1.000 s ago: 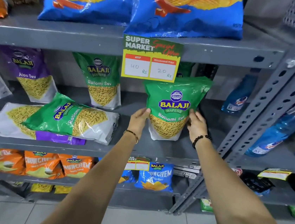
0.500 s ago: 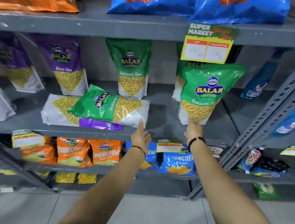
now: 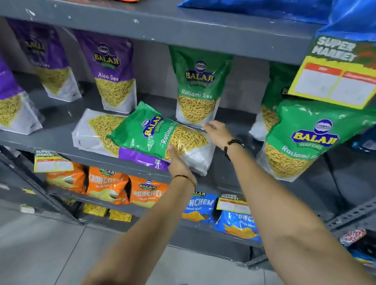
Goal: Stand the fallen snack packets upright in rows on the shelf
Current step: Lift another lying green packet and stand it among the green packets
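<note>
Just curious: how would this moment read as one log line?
stage: reaching | left hand: on fallen green packet | right hand: at its far edge | purple packet: underneath

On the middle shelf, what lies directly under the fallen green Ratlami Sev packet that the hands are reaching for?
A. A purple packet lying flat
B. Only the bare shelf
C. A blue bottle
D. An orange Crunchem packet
A: the fallen green packet lies across a purple packet that is itself flat on the shelf, its purple end showing below the green one.
</note>
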`<action>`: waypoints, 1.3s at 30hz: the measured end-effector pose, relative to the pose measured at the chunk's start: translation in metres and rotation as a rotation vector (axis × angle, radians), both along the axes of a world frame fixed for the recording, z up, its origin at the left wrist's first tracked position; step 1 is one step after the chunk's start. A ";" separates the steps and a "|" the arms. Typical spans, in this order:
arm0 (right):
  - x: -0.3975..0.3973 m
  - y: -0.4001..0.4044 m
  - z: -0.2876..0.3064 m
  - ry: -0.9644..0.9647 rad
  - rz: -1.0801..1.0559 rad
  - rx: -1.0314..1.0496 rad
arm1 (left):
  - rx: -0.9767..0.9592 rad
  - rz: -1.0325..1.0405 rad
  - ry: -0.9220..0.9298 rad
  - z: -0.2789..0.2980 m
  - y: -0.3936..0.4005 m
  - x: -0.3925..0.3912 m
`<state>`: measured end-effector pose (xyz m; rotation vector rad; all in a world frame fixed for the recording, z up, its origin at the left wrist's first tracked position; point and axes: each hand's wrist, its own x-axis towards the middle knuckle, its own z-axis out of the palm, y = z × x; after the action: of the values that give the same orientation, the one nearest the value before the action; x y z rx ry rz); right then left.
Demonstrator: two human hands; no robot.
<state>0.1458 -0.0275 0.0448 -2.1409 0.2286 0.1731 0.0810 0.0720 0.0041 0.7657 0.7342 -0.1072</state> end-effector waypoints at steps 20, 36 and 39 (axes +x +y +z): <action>0.001 -0.019 -0.025 0.244 0.049 0.322 | 0.103 -0.054 -0.009 -0.022 0.024 0.000; -0.147 0.065 -0.008 -0.167 0.015 1.099 | 0.472 -0.463 -0.406 0.058 0.150 -0.076; -0.157 0.069 -0.005 -0.207 -0.022 1.104 | 0.464 -0.531 -0.449 0.061 0.158 -0.082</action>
<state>-0.0113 0.0411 0.0395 -1.0449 0.0102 0.0380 -0.0006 0.2297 0.0648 1.3654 0.1074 -0.2389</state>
